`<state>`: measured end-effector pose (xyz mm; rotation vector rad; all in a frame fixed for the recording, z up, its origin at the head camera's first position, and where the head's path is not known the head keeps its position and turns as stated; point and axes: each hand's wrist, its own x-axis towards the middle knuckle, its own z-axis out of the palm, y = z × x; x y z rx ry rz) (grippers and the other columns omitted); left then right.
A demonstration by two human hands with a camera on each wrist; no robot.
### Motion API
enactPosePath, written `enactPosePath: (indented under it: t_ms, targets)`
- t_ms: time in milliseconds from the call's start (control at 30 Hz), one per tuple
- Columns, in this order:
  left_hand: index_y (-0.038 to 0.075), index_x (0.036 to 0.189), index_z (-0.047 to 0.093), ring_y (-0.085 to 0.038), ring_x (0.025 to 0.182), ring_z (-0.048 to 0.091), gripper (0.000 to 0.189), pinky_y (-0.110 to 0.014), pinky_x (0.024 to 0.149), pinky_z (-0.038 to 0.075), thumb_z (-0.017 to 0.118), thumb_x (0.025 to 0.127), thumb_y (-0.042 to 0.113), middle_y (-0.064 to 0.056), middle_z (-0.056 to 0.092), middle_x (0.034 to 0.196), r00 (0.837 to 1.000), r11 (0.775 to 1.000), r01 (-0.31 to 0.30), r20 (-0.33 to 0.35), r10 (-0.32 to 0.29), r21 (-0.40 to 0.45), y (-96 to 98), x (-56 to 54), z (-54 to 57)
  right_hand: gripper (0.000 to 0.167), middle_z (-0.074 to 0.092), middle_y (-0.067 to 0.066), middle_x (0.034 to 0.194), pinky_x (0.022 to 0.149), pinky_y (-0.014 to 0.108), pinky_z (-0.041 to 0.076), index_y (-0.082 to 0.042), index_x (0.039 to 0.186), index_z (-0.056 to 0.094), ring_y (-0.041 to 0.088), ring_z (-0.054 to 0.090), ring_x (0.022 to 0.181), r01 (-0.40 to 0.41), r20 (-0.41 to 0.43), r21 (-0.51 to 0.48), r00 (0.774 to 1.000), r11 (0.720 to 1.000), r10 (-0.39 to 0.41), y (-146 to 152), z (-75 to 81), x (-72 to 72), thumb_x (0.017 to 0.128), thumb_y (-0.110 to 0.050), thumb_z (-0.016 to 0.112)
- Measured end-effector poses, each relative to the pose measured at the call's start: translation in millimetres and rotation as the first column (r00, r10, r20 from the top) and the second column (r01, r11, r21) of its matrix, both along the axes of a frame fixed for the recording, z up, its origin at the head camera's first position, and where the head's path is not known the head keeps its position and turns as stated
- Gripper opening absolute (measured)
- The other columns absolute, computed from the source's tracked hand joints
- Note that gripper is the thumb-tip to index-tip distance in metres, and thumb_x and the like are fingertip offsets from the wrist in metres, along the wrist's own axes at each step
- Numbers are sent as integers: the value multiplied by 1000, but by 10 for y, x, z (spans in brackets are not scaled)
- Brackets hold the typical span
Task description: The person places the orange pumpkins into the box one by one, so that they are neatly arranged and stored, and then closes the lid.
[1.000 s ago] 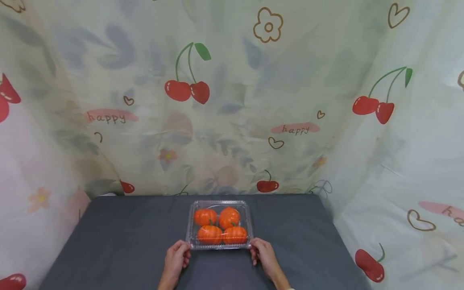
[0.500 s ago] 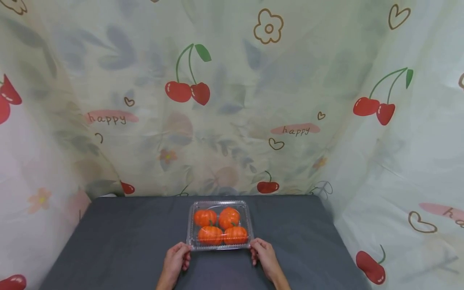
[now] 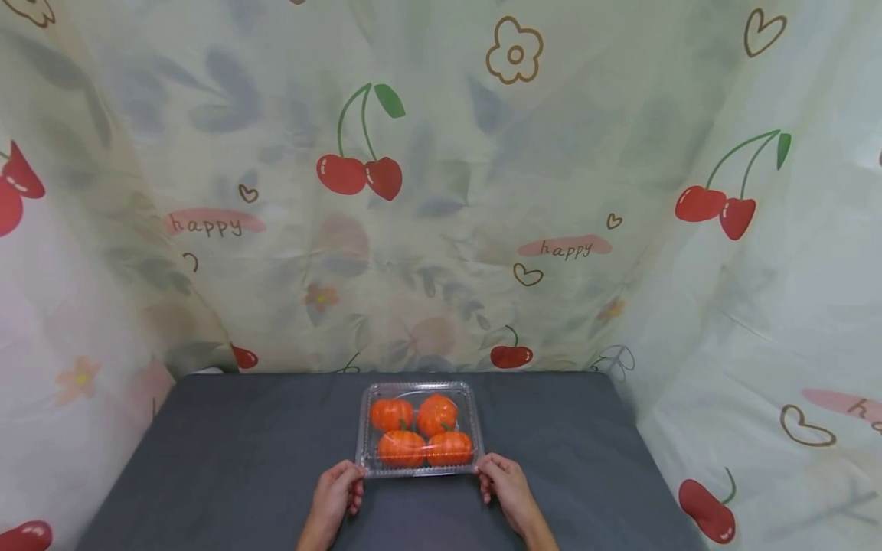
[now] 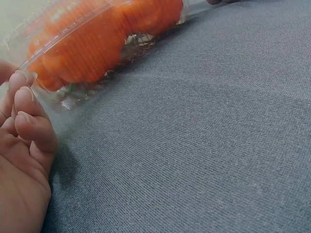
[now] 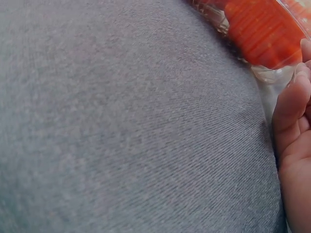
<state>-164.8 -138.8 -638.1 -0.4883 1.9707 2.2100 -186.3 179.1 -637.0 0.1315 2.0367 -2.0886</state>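
A clear plastic clamshell box (image 3: 420, 471) stands closed on the dark cloth, with several small orange pumpkins (image 3: 402, 448) with green stems inside. At its near left corner, my left hand (image 3: 334, 493) pinches the rim between thumb and fingers. My right hand (image 3: 505, 487) does the same at the near right corner. In the left wrist view, the left fingertips (image 4: 26, 99) meet at the rim edge, with orange pumpkins (image 4: 82, 53) behind the clear wall. The right wrist view has the right hand (image 5: 297, 126) at its right edge, by the box corner; part of that hand is cut off.
A dark grey cloth (image 3: 234, 459) covers the table. Behind and at both sides hangs a pale curtain (image 3: 441, 229) printed with cherries, hearts and flowers. The curtain meets the table's back edge just beyond the box.
Both hands keep their pinch on the box corners, and the box stays where it is on the cloth. Only the head view has shifted very slightly.
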Motion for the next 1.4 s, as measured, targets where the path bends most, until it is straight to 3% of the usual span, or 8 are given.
enactPosePath:
  t_ms: [300,533,800,933,1067,1200,1300,1400]
  targets:
    - [10,72,53,-12,48,46,21,-23,43,41,55,93,9,1,51,59,1000,1000,1,9,-1,-9,-1,6,-3,15,49,-3,62,47,20,44,2,86,64,8,45,50,-5,22,-10,1000,1000,5,9,-11,-16,95,-9,60]
    - [11,71,54,-11,48,46,21,-23,43,41,58,91,12,2,51,59,1000,1000,21,7,-21,-4,-13,3,3,16,47,-6,60,45,18,42,-4,83,64,6,43,47,-19,10,-28,1000,999,20,37,-36,-23,96,-13,63]
    - [11,72,53,-13,48,48,23,-25,44,43,59,94,15,1,50,59,1000,1000,-7,-7,7,-31,13,-22,46,19,50,-5,61,49,21,48,-7,84,64,8,49,52,-37,36,-7,999,999,37,23,5,-34,98,-17,58]
    - [10,74,54,-14,50,52,22,-26,45,46,60,94,16,0,53,60,1000,997,-16,-21,15,-78,23,-35,105,19,52,-4,63,49,22,50,-3,87,65,9,52,55,-30,46,52,999,998,27,1,74,-43,97,-17,57]
    - [4,79,59,-14,52,55,19,-26,47,50,64,93,16,0,57,62,998,987,-12,-62,1,-163,10,-58,136,26,54,-4,63,49,23,49,5,93,66,10,53,57,-50,-3,193,999,980,51,11,162,-56,98,-19,58]
    - [2,86,64,-14,55,57,17,-26,49,50,64,93,18,-1,61,65,997,954,-13,-77,-10,-299,-44,-61,184,31,59,-3,67,50,25,50,4,97,68,10,56,60,-101,-38,354,992,930,122,57,275,-71,98,-26,61]
    - [6,88,67,-14,58,59,18,-27,53,49,63,95,22,-1,64,68,998,900,-31,-71,0,-434,-107,-65,275,29,66,0,74,53,27,53,-1,100,70,11,60,64,-122,-53,444,985,888,162,115,363,-93,99,-29,63]
    - [9,90,68,-13,64,57,20,-26,60,45,61,96,26,0,65,73,996,829,-65,-89,18,-555,-189,-85,405,24,69,2,82,58,28,54,-6,103,71,11,62,68,-95,-79,529,984,844,161,168,457,-126,98,-29,64]
